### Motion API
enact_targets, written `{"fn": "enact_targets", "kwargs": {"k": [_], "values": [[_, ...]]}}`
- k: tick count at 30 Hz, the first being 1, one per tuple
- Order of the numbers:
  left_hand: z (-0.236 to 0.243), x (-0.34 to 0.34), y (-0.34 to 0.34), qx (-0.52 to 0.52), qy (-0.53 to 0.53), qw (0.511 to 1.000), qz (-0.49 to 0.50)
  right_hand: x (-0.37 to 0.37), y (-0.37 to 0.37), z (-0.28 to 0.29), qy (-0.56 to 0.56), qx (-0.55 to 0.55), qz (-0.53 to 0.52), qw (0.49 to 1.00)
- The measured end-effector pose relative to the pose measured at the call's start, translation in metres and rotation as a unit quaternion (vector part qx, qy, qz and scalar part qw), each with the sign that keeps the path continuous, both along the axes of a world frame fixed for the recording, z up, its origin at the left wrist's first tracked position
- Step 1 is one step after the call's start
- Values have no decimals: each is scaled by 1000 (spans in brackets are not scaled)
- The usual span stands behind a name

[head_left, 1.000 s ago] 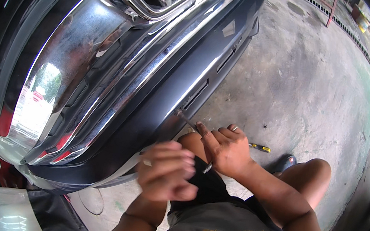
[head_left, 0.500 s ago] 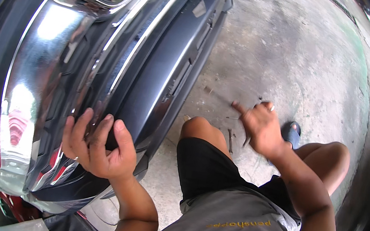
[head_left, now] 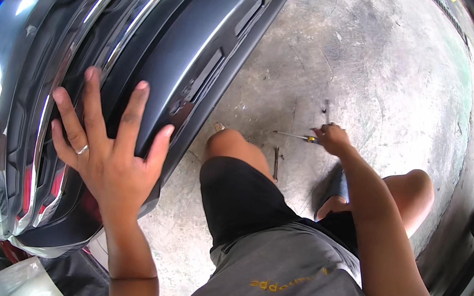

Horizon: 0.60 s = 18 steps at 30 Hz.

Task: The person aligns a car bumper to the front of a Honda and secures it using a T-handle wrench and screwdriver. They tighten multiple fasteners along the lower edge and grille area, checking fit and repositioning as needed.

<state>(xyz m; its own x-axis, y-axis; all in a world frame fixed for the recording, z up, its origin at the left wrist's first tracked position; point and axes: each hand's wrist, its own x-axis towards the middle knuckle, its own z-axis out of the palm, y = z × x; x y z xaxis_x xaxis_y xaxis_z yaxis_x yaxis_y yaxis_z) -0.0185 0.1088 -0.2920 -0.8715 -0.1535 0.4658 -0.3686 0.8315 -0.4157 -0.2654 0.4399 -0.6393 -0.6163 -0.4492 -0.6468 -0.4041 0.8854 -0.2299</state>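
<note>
My left hand (head_left: 107, 158) is spread wide over the lower grille and dark grey bumper (head_left: 187, 51) of a vehicle. A ring sits on one of its fingers. Whether the palm presses on the surface is hard to tell. Low over the concrete floor, my right hand (head_left: 334, 139) has its fingers curled together; a faint thin blurred shape extends from them, too unclear to name. Beside those fingertips lies a screwdriver (head_left: 311, 139) with a yellow and black handle, its shaft pointing left. A small dark piece (head_left: 324, 110) is on the floor just beyond.
A slim metal tool, apparently a wrench (head_left: 275, 164), lies on the floor by my knee. Chrome grille bars (head_left: 58, 70) run along the vehicle on my left. A slipper (head_left: 336, 188) shows between my legs. Clear plastic sheeting (head_left: 31, 279) is at the lower left.
My left hand has gone from curled fingers to a wide spread. The right hand, earlier raised with a blurred slender tool, is now lower at the floor. The view has shifted.
</note>
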Motion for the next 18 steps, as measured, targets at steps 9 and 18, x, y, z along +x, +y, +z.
{"fn": "enact_targets", "kwargs": {"k": [9,18], "values": [[-3,-20,6,-83,-88,991,65,-36,-27,-76,175,-243,-30,953],[2,-20,5,-101,-100,988,54,-104,-19,-144,0,19,-267,964]]}}
